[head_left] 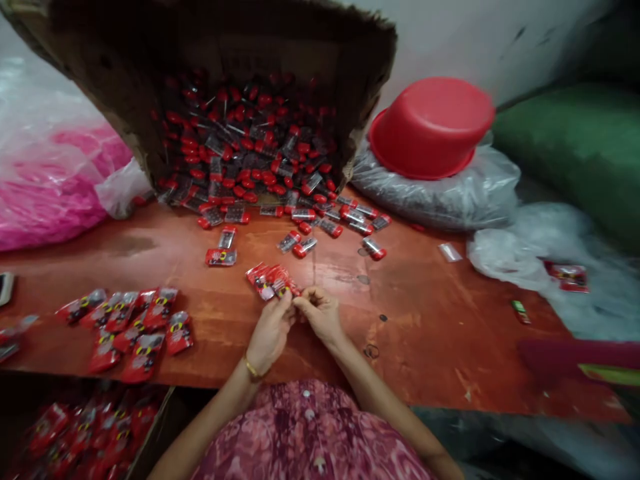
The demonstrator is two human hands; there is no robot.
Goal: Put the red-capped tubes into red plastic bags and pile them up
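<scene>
My left hand and my right hand meet over the middle of the reddish wooden table. Both are closed in a pinch on a small bunch of red packets that fans out toward the upper left. A gold bangle sits on my left wrist. A tipped cardboard box at the back spills many small clear packets with red ends onto the table, the nearest ones a short way beyond my hands.
Several finished red packets lie at the left, above a box of more. A pink plastic bag sits far left. A red basin rests upside down on a clear bag; crumpled plastic lies right.
</scene>
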